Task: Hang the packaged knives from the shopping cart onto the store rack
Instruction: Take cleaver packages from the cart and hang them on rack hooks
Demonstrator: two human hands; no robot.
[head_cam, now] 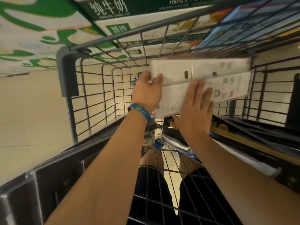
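Observation:
Two white packaged knives are held over the wire shopping cart [100, 88], backs of the cards facing me. The upper package [199, 70] lies across the top, and the lower package [227, 88] sits just below it, overlapping. My left hand [146, 93], with a blue wristband, grips the left ends of the packages, fingers curled around their edge. My right hand [197, 108] lies flat against the back of the lower package, fingers straight. Motion blur hides the print on the cards. No store rack is in view.
The cart's chrome handle bar [177, 144] runs under my right wrist. Dark knife packages [243, 140] lie in the cart at right. Green and white milk cartons [123, 18] are stacked beyond the cart's far end. Beige floor [24, 119] lies to the left.

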